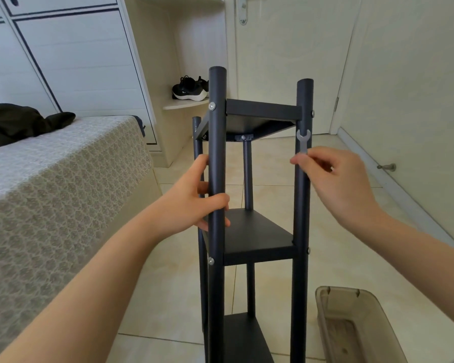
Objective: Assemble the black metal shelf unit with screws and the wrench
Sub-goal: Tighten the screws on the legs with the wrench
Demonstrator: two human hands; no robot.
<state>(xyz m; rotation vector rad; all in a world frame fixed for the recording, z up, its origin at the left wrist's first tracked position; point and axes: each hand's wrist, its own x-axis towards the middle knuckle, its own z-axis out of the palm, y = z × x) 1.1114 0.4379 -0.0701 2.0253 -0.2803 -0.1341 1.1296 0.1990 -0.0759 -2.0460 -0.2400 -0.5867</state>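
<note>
left hand (194, 203) wraps the near left post of the black shelf unit (257, 234), upright on the tiled floor (346, 247) beside the bed (63, 179). right hand (336, 179) pinches the small wrench (303, 141), jaws up, seemingly against the right post.

The shelf unit's (257, 239) feet and the near end of the brown bin (351, 323) run off the bottom edge. The wrench's (303, 140) lower handle is hidden in the right hand's (336, 179) pinch. The near left post (216, 153) covers part of the left hand's (192, 203) fingers.
</note>
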